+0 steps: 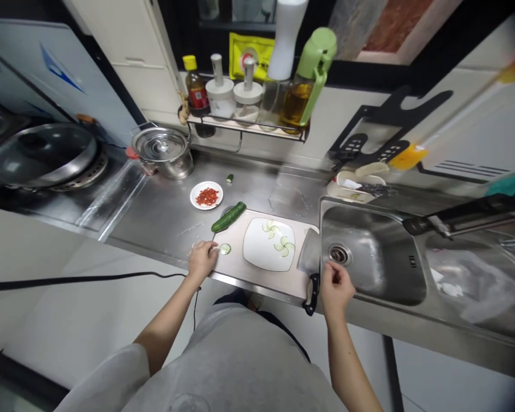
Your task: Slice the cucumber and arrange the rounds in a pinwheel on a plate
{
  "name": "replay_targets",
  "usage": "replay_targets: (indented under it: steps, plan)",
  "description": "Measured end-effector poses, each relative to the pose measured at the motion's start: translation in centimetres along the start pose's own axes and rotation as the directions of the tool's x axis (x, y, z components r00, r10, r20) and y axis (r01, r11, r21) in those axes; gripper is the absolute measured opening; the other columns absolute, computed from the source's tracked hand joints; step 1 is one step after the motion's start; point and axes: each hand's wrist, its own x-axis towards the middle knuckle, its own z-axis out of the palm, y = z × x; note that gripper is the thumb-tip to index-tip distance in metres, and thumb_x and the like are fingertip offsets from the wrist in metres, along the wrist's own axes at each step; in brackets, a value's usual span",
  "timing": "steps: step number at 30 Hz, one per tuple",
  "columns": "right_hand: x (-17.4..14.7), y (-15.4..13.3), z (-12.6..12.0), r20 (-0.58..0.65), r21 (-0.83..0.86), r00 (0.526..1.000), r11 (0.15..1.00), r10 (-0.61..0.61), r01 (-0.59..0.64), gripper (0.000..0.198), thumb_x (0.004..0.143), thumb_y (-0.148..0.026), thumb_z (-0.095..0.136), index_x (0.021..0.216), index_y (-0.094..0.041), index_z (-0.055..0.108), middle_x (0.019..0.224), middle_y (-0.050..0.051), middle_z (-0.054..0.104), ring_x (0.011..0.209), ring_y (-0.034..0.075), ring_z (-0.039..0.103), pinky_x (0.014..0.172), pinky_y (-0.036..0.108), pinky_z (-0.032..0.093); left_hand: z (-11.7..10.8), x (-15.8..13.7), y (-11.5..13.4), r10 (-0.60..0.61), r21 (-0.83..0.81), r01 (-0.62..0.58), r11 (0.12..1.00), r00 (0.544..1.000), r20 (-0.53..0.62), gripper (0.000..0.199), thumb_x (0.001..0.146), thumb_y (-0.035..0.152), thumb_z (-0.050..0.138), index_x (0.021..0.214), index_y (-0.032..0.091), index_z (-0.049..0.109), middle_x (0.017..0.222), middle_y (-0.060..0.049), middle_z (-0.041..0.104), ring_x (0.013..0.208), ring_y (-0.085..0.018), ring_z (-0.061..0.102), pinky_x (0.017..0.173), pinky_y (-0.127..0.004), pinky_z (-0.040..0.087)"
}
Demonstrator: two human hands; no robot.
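My left hand (201, 262) rests at the left edge of the light cutting board (236, 269), fingers slightly bent with the thumb apart, and nothing shows in it. Just right of its fingertips lies a round cucumber slice (225, 249). Behind that, a dark green cucumber (229, 217) lies across the board's back left corner. A white square plate (261, 246) on the board bears thin pale green slices (284, 246) set in two pinwheels. My right hand (337, 286) is closed in a pinch near the sink's front left corner; anything between its fingertips is too small to name. Beside it lies a cleaver (310, 252), its black handle over the counter edge.
A small dish (194, 197) of chopped red pieces and a cucumber end (229, 178) sit behind the board. The steel sink (373, 252) is at right. Left stand a lidded pot (175, 166) and a wok (43, 154). A seasoning rack (257, 129) hangs above.
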Motion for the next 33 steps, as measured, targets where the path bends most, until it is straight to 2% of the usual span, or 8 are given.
replay_targets:
  steps: [6, 17, 20, 23, 25, 28, 30, 33]
  plan:
    - [-1.1, -2.8, 1.9, 0.154, -0.025, 0.979, 0.989, -0.137, 0.142, 0.036, 0.082, -0.046, 0.052, 0.086, -0.014, 0.069, 0.069, 0.005, 0.065, 0.058, 0.014, 0.052, 0.062, 0.028, 0.044, 1.1, 0.1, 0.7, -0.080, 0.034, 0.079, 0.996, 0.996, 0.031, 0.027, 0.084, 0.040, 0.056, 0.102, 0.026, 0.070, 0.106, -0.007, 0.066, 0.100, -0.026, 0.057, 0.082, -0.035, 0.040]
    - [-1.9, -3.4, 3.7, 0.280, -0.007, 0.936, 0.975, -0.213, 0.224, 0.034, 0.086, -0.043, 0.051, 0.093, -0.015, 0.070, 0.077, 0.007, 0.069, 0.062, 0.016, 0.058, 0.065, 0.029, 0.047, 2.0, 0.9, 0.9, -0.088, -0.022, 0.088, 0.996, 0.996, -0.019, 0.018, 0.081, 0.035, 0.062, 0.093, 0.026, 0.070, 0.103, -0.005, 0.066, 0.100, -0.022, 0.057, 0.079, -0.031, 0.039]
    - [-2.0, -3.6, 3.8, 0.290, -0.016, 0.933, 0.974, -0.212, 0.227, 0.034, 0.086, -0.043, 0.050, 0.093, -0.016, 0.070, 0.075, 0.006, 0.069, 0.061, 0.016, 0.058, 0.065, 0.029, 0.047, 2.0, 0.8, 1.1, -0.087, -0.066, 0.084, 0.994, 0.995, -0.048, 0.012, 0.080, 0.031, 0.062, 0.087, 0.025, 0.070, 0.101, -0.004, 0.066, 0.100, -0.022, 0.056, 0.077, -0.030, 0.040]
    - [-2.2, -3.9, 3.8, 0.316, -0.014, 0.927, 0.975, -0.204, 0.220, 0.034, 0.086, -0.043, 0.050, 0.094, -0.016, 0.070, 0.075, 0.006, 0.068, 0.062, 0.016, 0.058, 0.064, 0.028, 0.047, 1.7, 0.6, 1.4, -0.104, -0.199, 0.094, 0.976, 0.994, -0.041, 0.010, 0.078, 0.031, 0.063, 0.081, 0.023, 0.068, 0.090, -0.002, 0.067, 0.085, -0.018, 0.058, 0.071, -0.028, 0.040]
    - [-2.3, -4.3, 4.0, 0.345, 0.000, 0.916, 0.976, -0.204, 0.217, 0.034, 0.087, -0.042, 0.049, 0.095, -0.016, 0.069, 0.078, 0.006, 0.068, 0.062, 0.016, 0.057, 0.064, 0.028, 0.047, 1.4, 0.5, 1.8, -0.105, -0.366, 0.098, 0.926, 0.994, 0.001, 0.016, 0.075, 0.037, 0.066, 0.079, 0.022, 0.067, 0.076, 0.000, 0.065, 0.068, -0.014, 0.054, 0.064, -0.025, 0.038]
    - [-2.4, -5.7, 4.7, 0.417, 0.033, 0.877, 0.969, -0.237, 0.245, 0.032, 0.088, -0.039, 0.048, 0.099, -0.017, 0.068, 0.083, 0.006, 0.068, 0.065, 0.016, 0.056, 0.065, 0.029, 0.046, 0.6, 0.4, 3.1, -0.039, -0.626, 0.068, 0.777, 0.997, 0.060, 0.028, 0.068, 0.046, 0.070, 0.076, 0.019, 0.065, 0.061, 0.003, 0.055, 0.055, -0.010, 0.044, 0.056, -0.023, 0.035]
    - [-2.3, -7.2, 5.2, 0.493, 0.080, 0.821, 0.955, -0.287, 0.286, 0.030, 0.089, -0.036, 0.047, 0.103, -0.018, 0.067, 0.086, 0.006, 0.067, 0.070, 0.016, 0.056, 0.068, 0.029, 0.046, -0.2, 0.3, 4.4, 0.032, -0.734, 0.041, 0.677, 0.996, 0.085, 0.033, 0.063, 0.047, 0.072, 0.074, 0.018, 0.064, 0.056, 0.004, 0.050, 0.053, -0.009, 0.040, 0.053, -0.023, 0.032]
    - [-2.2, -9.8, 5.9, 0.573, 0.169, 0.726, 0.922, -0.380, 0.350, 0.028, 0.090, -0.033, 0.049, 0.107, -0.018, 0.066, 0.088, 0.006, 0.064, 0.081, 0.018, 0.058, 0.073, 0.030, 0.045, -1.6, 0.0, 6.8, 0.127, -0.814, 0.029, 0.580, 0.984, 0.126, 0.033, 0.061, 0.046, 0.075, 0.073, 0.017, 0.063, 0.056, 0.004, 0.049, 0.052, -0.008, 0.038, 0.053, -0.023, 0.031]
